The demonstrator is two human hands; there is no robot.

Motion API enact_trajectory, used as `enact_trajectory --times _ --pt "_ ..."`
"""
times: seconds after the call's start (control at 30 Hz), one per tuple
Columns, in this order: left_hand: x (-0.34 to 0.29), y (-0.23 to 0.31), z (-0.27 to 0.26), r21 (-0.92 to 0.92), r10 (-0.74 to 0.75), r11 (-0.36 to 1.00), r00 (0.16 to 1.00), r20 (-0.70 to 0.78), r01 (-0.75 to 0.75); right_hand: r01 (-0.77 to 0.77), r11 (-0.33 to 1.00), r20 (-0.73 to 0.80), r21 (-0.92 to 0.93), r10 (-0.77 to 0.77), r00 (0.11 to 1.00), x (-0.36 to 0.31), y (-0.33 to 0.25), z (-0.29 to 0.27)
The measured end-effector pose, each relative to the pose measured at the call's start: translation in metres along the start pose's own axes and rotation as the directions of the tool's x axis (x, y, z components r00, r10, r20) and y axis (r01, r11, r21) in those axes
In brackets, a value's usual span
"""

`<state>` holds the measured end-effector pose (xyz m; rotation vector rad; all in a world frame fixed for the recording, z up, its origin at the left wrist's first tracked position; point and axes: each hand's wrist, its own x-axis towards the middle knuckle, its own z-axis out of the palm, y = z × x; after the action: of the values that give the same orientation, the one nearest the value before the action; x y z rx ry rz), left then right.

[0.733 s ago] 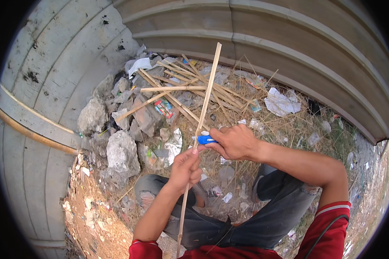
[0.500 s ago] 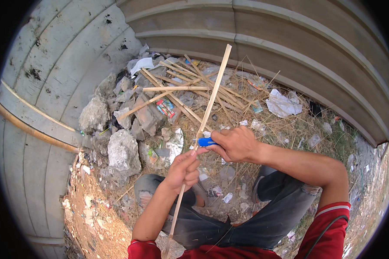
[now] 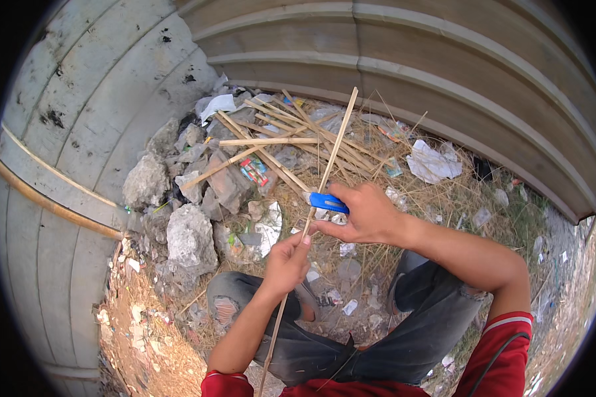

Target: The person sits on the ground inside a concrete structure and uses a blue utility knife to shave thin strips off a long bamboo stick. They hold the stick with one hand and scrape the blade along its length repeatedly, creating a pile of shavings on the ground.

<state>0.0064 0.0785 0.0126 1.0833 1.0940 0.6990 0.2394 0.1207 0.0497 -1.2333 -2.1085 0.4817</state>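
Blue stood out in the fingers of the right hand (image 3: 367,215): they were wrapped round a cutter (image 3: 329,202) on the near side of the pile of strips (image 3: 285,140), its front end laid across a long strip (image 3: 338,142). The right thumb was stretched out below the handle, its tip close to the wood. Farther from the pile, the left hand (image 3: 287,266) pinched the long strip between its thumb and curled fingers. The blade's edge was too small for me to make out. As I judged it, the stroke wanted a shallow angle, light even pressure and a firm pinch, with both thumbs out of the blade's line. The right forearm (image 3: 457,248) slanted in from the right of the pile, elbow bent outward; the left forearm (image 3: 242,331) was steeper, on the body's side of it. The long strip leaned, far end over the pile, near end down by the trousers (image 3: 298,344). Grey rocks (image 3: 191,235) lay left of the pile, crumpled white paper (image 3: 430,164) right of it, a ribbed wall (image 3: 444,69) behind.
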Motion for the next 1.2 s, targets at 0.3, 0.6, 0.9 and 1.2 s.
enact_trajectory --times 0.3,0.6,0.9,1.2 --pt "0.006 -0.016 0.015 0.425 0.289 0.877 0.952 -0.098 -0.222 -0.157 0.985 0.215 0.067 0.139 0.967 0.009 0.011 0.025" --pt "0.006 -0.018 0.001 0.396 0.16 0.909 0.986 -0.035 -0.133 -0.301 0.83 0.515 0.469 0.02 0.857 0.018 0.046 0.005" --pt "0.005 0.002 0.002 -0.072 0.035 0.997 0.999 -0.006 -0.036 -0.308 0.904 0.044 0.297 0.309 0.95 0.013 0.036 -0.006" --pt "0.017 -0.004 0.013 -0.102 0.153 0.984 0.988 0.024 -0.149 -0.254 0.918 0.153 0.304 0.216 0.964 0.016 0.017 0.008"
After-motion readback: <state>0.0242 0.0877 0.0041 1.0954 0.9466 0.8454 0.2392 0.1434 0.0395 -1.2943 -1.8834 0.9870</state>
